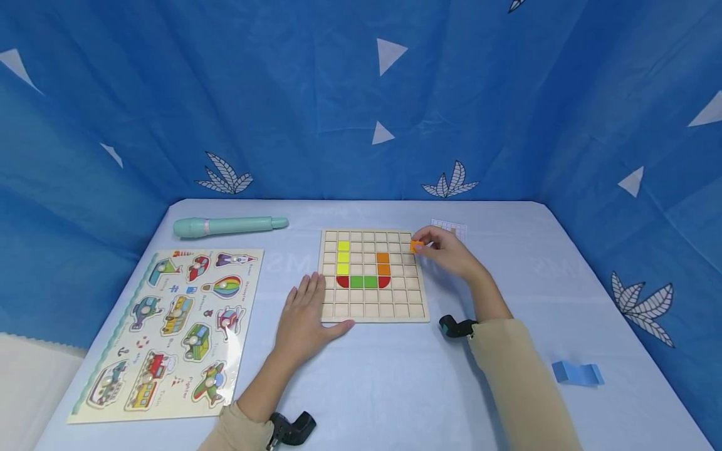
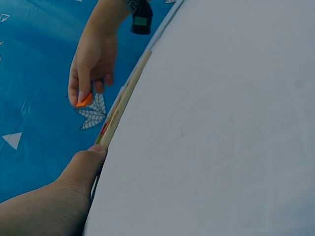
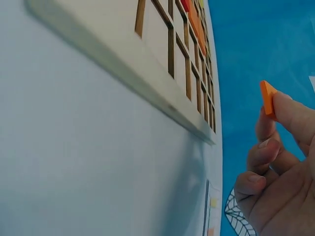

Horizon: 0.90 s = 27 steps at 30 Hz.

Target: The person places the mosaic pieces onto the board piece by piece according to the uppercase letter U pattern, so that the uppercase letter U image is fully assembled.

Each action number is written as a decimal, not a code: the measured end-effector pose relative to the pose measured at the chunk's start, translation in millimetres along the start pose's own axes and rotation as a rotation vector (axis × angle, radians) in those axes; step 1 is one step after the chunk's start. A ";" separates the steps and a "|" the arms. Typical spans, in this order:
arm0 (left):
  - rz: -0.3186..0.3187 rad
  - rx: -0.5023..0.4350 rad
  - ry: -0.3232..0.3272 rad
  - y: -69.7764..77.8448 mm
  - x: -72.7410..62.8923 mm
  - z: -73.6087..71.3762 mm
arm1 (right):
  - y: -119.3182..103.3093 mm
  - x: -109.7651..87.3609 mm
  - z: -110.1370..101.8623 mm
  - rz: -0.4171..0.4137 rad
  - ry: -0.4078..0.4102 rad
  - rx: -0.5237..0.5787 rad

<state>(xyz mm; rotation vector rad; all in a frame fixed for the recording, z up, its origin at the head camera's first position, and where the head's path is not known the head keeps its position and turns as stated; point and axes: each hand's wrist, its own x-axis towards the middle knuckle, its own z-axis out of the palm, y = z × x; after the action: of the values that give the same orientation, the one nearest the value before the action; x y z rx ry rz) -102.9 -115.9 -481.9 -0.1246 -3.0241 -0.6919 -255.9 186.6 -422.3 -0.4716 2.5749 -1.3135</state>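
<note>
A wooden grid board lies mid-table, with yellow, red, green and orange tiles set in some of its squares in a U shape. My right hand pinches an orange tile between thumb and finger, raised by the board's right edge. In the left wrist view the same orange tile shows at the fingertips. My left hand rests at the board's lower left corner, fingers straight along its left side, thumb on the near edge.
A wooden picture puzzle of vehicles lies at the left. Behind it is a green microphone-shaped object. A printed card lies partly behind my right hand. A blue block with a curved top sits at the right.
</note>
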 end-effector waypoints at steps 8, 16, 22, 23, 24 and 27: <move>0.002 0.007 0.004 0.0 -0.3 0.1 | -12.3 14.2 15.8 -0.010 -0.044 -0.006; -0.005 0.009 0.001 -0.3 -0.4 -0.2 | -22.0 30.6 31.5 -0.006 -0.056 -0.003; -0.003 0.013 0.004 -0.9 -0.3 -0.1 | -27.9 40.1 40.1 0.011 -0.078 -0.020; -0.002 0.014 0.005 -0.9 -0.3 -0.1 | -28.9 41.3 41.0 0.013 -0.080 -0.020; -0.001 0.014 0.006 -0.9 -0.3 -0.1 | -29.7 42.5 41.8 0.018 -0.082 -0.020; 0.002 0.011 0.009 -0.6 -0.3 -0.3 | -31.0 45.3 43.3 0.037 -0.084 -0.024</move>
<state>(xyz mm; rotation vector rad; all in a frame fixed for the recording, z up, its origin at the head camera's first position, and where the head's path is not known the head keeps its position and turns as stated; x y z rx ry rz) -102.7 -116.6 -482.0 -0.1239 -3.0180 -0.6739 -277.9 120.2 -424.1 -0.4702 2.5211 -1.2252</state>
